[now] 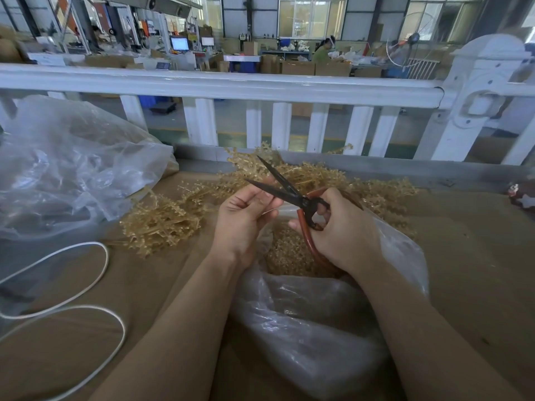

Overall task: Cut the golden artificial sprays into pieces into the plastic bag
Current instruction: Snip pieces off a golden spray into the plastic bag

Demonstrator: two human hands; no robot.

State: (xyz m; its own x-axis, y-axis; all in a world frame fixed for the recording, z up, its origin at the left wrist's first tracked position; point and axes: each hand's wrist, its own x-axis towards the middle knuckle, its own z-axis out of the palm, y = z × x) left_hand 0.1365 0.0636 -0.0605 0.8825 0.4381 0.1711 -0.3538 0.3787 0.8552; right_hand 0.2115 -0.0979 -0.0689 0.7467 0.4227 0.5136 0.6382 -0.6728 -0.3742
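Golden artificial sprays (162, 218) lie heaped on the brown table, left of and behind my hands. An open plastic bag (307, 328) sits in front of me with cut golden pieces (286, 250) inside. My right hand (341, 230) grips the red handles of black-bladed scissors (280, 186), whose blades are spread apart above the bag. My left hand (243, 215) is curled beside the lower blade, fingertips pinched together; what it pinches is too small to see.
A large crumpled clear plastic bag (69, 166) fills the table's left side. A white cord (72, 287) loops at the near left. A white railing (260, 88) runs along the far table edge. A small dark object (524, 195) lies at the right edge.
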